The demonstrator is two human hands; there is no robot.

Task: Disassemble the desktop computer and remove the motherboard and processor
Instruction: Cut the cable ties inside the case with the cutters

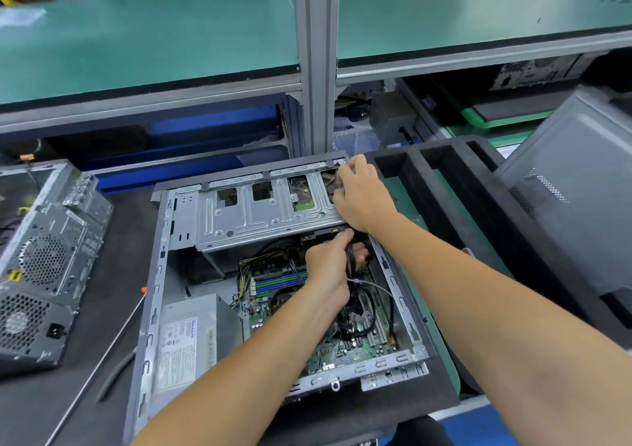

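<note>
An open desktop case (150, 309) lies on its side on the dark mat. Inside, the green motherboard (342, 346) fills the lower right, partly hidden by my left forearm. The grey power supply (186, 339) sits at the lower left. A silver drive cage (260, 213) spans the top of the case. My left hand (328, 268) is closed around a bundle of dark cables (350, 262) just below the cage. My right hand (359, 196) rests on the cage's right end, fingers curled over its far edge; what they hold is hidden. The processor is not visible.
A second grey computer case (44, 264) lies at the left. A long screwdriver with an orange tip (102, 353) and dark pliers (116, 374) lie on the mat left of the case. A black foam tray (444, 186) and a removed side panel (581, 186) are at the right.
</note>
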